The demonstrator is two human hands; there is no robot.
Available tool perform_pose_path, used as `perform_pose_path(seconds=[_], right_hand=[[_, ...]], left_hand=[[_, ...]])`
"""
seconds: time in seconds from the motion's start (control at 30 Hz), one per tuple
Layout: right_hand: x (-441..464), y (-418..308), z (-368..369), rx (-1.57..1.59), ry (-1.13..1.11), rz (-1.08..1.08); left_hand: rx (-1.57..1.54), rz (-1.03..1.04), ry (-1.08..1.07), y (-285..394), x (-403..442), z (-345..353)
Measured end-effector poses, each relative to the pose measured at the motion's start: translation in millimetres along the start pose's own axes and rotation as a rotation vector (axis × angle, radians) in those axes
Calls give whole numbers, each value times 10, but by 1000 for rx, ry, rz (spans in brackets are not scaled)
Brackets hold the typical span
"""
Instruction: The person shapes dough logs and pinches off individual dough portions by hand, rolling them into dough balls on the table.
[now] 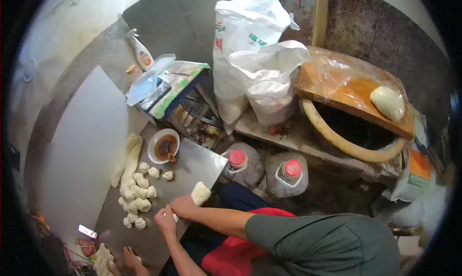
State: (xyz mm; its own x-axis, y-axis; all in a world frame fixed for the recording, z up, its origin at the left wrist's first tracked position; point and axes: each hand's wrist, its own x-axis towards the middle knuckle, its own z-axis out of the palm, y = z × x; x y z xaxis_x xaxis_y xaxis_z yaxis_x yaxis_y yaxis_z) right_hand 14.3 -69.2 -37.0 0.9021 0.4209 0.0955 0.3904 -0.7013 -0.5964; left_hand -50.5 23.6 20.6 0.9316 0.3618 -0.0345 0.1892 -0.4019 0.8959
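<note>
A thick strip of pale dough [200,193] sticks out past my right hand [185,207], whose fingers are wrapped round it. Close against that hand, my left hand [166,220] is closed at the dough's other end, where a little white shows between the two. Both hands are over the near edge of the metal worktable [192,158]. Left of them lie several torn dough lumps [139,192], heaped and partly touching. A long dough roll [130,156] stretches beyond the heap. Beside it stands a white bowl [156,156] with brown liquid and a dark utensil or food piece inside.
A co-worker's hand [131,257] rests at the table's lower end, near more dough [102,260] and a phone [87,231]. Two red-capped jugs [288,180] stand on the floor. Behind are white sacks [269,79], a small cluttered stand [178,86] and a large jar [320,131] under a board.
</note>
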Motion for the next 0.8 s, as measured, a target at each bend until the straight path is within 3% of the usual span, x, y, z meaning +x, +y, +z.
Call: perform_pose_path(seconds=[0.03,0.07,0.13,0.17,0.23,0.3,0.37,0.4,0.43,0.5,0.53,0.6,0.63,0.67,0.7,0.73,0.77,0.8], right_hand=[[100,31,124,45,50,62],[128,-7,-39,62,46,60],[126,-96,-539,97,-339,-50],[73,-69,-505,96,-346,-40],[-16,24,-520,-131,-288,-243],[-31,158,-496,-180,-387,-284],[-72,280,-50,-198,-126,-428],[-77,266,-16,-205,-119,-433],[-88,265,-12,-109,-31,-460],[-128,324,-65,78,143,-499],[-136,345,-147,104,276,-450],[-175,398,-390,75,184,-375],[-194,424,-449,62,74,-312],[-140,406,-473,6,-187,-224],[-160,413,-392,140,-91,-151],[-158,477,-187,244,-20,-122],[-57,609,17,212,-37,-176],[-195,615,-243,309,2,-230]], left_hand=[[-306,-131,-99,197,-140,1],[-291,-135,-94,278,-210,5],[61,365,330,315,-390,-37],[35,298,353,130,-260,-189],[642,522,670,-233,-55,-238],[778,436,654,-746,115,-235],[-58,14,311,-1041,262,-141],[-160,-95,202,-499,47,38],[-288,-182,158,-615,145,146],[-622,-425,50,-76,-31,301],[-623,-424,36,-180,19,293],[-376,-53,-187,-509,130,185],[-290,15,-133,-358,76,269],[-200,64,-57,-246,-5,317],[-121,123,70,-422,53,445],[-64,-97,197,-149,21,637],[341,172,311,71,-146,726],[87,57,370,52,-135,849]])
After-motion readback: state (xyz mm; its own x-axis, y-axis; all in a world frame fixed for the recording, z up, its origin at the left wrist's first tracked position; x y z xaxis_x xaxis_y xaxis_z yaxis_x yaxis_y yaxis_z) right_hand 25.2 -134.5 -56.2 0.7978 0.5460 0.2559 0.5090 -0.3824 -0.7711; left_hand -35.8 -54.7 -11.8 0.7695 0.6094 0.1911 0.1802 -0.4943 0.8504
